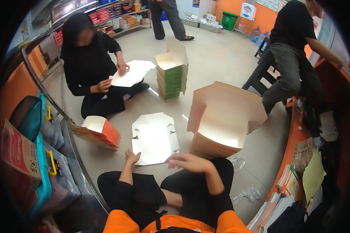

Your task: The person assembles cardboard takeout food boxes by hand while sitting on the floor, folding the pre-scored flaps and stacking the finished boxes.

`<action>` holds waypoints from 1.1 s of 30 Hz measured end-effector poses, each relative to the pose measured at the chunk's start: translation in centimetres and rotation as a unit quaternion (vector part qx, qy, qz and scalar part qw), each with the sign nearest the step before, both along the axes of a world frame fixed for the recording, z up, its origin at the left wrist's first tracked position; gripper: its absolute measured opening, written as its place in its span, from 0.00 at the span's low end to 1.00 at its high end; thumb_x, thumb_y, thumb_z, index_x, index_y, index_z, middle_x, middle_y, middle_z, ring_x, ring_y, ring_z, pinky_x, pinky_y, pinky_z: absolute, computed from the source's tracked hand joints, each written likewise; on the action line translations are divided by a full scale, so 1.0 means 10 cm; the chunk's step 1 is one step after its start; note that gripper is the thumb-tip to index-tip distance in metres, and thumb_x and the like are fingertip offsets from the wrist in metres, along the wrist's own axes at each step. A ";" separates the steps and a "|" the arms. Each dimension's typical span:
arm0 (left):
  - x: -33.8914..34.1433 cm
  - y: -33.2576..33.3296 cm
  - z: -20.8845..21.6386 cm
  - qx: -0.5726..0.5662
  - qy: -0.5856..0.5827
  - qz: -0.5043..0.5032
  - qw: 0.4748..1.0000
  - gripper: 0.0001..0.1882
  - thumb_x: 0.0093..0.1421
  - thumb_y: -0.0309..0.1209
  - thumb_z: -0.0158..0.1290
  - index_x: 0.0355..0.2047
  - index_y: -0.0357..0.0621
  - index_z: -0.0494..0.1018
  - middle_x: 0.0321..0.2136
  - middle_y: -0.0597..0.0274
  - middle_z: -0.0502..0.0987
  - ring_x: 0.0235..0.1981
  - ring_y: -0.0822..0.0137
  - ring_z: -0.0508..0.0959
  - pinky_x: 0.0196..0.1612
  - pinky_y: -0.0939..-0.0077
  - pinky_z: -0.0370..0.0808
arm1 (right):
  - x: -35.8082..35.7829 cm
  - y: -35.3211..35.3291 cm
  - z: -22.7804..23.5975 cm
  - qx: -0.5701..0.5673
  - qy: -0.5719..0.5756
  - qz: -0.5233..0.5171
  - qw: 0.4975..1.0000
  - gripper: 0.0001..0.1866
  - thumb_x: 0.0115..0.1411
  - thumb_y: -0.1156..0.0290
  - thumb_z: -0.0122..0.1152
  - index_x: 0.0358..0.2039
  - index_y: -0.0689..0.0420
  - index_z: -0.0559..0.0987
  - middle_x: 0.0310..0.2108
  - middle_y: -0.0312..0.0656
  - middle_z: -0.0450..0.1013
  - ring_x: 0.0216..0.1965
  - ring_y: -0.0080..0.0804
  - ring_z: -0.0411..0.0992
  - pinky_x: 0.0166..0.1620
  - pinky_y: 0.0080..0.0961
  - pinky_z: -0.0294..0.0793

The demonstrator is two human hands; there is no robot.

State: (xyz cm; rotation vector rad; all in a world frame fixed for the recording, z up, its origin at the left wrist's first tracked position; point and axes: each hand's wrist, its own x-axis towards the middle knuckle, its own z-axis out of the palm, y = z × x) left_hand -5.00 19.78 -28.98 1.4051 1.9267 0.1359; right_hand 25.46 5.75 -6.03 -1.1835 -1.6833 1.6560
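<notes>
A flat, unfolded cardboard box blank (153,134), white side up with notched side flaps, lies on the floor before my crossed legs. My left hand (132,156) is at its near left corner, fingers apart; whether they touch the card I cannot tell. Over its near right corner hovers my right hand (191,162), fingers stretched out and holding nothing. Just right of the blank stands a tall stack of nested open boxes (216,145), brown outside and white inside, lids folded back. To the left sits a smaller stack of red boxes (112,134).
Across from me a seated person (89,58) handles another white blank (132,73), beside a stack of green boxes (170,83). Crumpled clear plastic (248,195) lies at my right. Plastic bins (41,171) line the left; an orange shelf (286,155) borders the right. Two more people are farther back.
</notes>
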 end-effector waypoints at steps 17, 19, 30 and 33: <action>0.68 -0.03 0.10 -0.018 0.008 -0.009 1.000 0.51 0.51 0.52 0.53 0.61 0.24 0.46 0.64 0.35 0.41 0.65 0.42 0.42 0.66 0.60 0.44 | -0.22 0.97 -2.53 0.038 -0.479 -0.281 0.831 0.32 0.52 0.61 0.57 0.52 0.69 0.64 0.54 0.53 0.60 0.58 0.49 0.55 0.56 0.42 0.61; 0.57 -0.08 0.15 0.052 0.047 -0.014 0.997 0.39 0.51 0.48 0.53 0.53 0.28 0.58 0.60 0.35 0.51 0.61 0.44 0.55 0.61 0.60 0.57 | -0.40 0.93 -2.34 0.073 -0.484 -0.262 0.832 0.26 0.51 0.63 0.57 0.47 0.66 0.68 0.50 0.53 0.64 0.54 0.49 0.60 0.54 0.41 0.63; 0.51 0.01 0.19 0.150 0.037 -0.079 0.985 0.16 0.55 0.33 0.44 0.43 0.40 0.66 0.37 0.43 0.77 0.39 0.45 0.77 0.44 0.54 0.72 | -0.27 0.98 -2.27 0.032 -0.334 -0.282 0.899 0.15 0.54 0.68 0.50 0.40 0.62 0.66 0.37 0.58 0.73 0.42 0.57 0.71 0.45 0.44 0.70; 0.47 0.05 0.18 0.195 -0.060 -0.037 0.978 0.17 0.59 0.39 0.44 0.40 0.38 0.67 0.37 0.43 0.76 0.40 0.45 0.76 0.43 0.55 0.71 | -0.35 1.01 -2.24 0.068 -0.259 -0.302 0.915 0.14 0.55 0.66 0.50 0.38 0.61 0.65 0.35 0.56 0.72 0.39 0.56 0.71 0.43 0.41 0.70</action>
